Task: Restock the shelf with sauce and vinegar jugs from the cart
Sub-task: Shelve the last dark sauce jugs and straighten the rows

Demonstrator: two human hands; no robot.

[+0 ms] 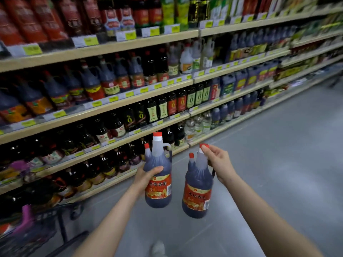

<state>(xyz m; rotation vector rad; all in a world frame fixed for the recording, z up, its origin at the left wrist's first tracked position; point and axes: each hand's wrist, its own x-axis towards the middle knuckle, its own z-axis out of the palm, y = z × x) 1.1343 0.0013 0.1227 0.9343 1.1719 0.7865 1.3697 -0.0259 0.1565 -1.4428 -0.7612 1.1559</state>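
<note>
I hold two dark vinegar jugs with red caps and orange-red labels above the aisle floor. My left hand grips the body of the left jug, which stands upright. My right hand holds the right jug by its handle and neck, so it hangs slightly lower. Each jug has a small bottle with a red cap attached at its shoulder. The shelf runs along my left, filled with similar dark jugs. The cart is at the bottom left.
Rows of sauce, vinegar and oil bottles fill every shelf level, with yellow price tags on the edges. Grey floor stretches ahead on the right. My shoe shows at the bottom. Pink items lie in the cart.
</note>
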